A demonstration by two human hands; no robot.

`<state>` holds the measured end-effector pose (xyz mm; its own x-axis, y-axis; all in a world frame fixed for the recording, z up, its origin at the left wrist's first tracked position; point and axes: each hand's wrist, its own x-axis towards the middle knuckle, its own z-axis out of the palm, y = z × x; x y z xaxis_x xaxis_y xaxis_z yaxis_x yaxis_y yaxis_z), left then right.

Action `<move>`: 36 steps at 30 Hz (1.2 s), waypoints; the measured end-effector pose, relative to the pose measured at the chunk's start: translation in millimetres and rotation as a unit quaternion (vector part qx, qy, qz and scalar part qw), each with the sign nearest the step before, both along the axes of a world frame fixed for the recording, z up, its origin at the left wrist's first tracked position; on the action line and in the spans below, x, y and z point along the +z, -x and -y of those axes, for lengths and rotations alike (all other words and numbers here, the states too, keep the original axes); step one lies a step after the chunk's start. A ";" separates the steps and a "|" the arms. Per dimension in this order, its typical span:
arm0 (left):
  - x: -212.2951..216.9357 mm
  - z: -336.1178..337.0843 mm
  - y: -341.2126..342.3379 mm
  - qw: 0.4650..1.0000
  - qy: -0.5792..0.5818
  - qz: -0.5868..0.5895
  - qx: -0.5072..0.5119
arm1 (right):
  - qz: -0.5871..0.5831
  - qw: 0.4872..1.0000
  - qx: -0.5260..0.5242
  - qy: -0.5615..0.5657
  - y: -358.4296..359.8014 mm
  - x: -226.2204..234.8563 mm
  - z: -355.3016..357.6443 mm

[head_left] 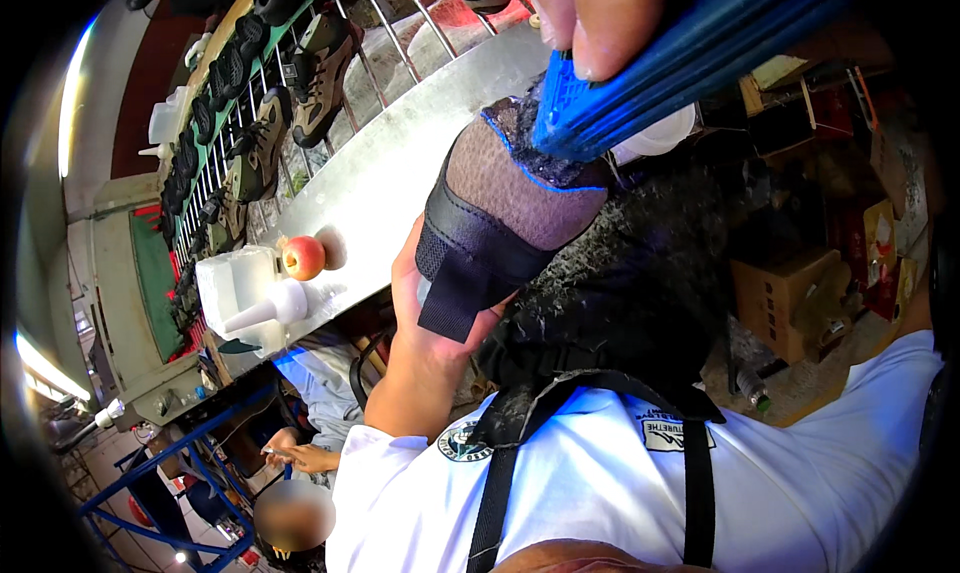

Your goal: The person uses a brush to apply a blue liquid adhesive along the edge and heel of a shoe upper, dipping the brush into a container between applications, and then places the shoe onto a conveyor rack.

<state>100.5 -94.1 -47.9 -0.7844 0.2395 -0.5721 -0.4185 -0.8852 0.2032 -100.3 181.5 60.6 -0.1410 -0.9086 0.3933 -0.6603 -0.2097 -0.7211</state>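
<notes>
Head view: we see one brown-and-black shoe upper [505,208] gripped from below in the left hand [425,308]. The right hand [590,18] holds one blue brush [650,68] on its top. Nearby, one apple [303,257] and one white squeeze bottle [270,308] rest on the metal shelf [400,163].

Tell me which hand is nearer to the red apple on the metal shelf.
Left. The left hand, gripping the shoe upper from beneath, is just right of the red apple. The right hand, holding the blue brush, is farther away, up at the frame's top.
</notes>
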 end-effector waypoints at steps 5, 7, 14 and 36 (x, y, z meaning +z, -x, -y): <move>9.7 -7.5 -4.6 0.997 -0.018 0.075 0.010 | 0.014 1.000 0.016 0.013 7.4 -2.0 3.0; 10.5 -9.8 -6.2 0.998 -0.031 0.053 0.004 | 0.018 0.999 0.023 0.016 6.6 -1.7 3.1; 2.7 -9.3 -10.4 0.998 -0.051 -0.002 -0.031 | 0.036 0.998 0.040 0.028 9.5 3.0 7.7; 13.8 -29.6 -28.9 0.963 -0.247 0.107 -0.031 | 0.085 0.989 0.105 0.064 22.2 -13.1 17.2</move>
<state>129.3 -64.5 -34.0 -0.6368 0.5669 -0.5226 -0.4593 -0.8233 -0.3334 -122.5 164.2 47.5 -0.0286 -0.8692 0.4936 -0.4639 -0.4259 -0.7768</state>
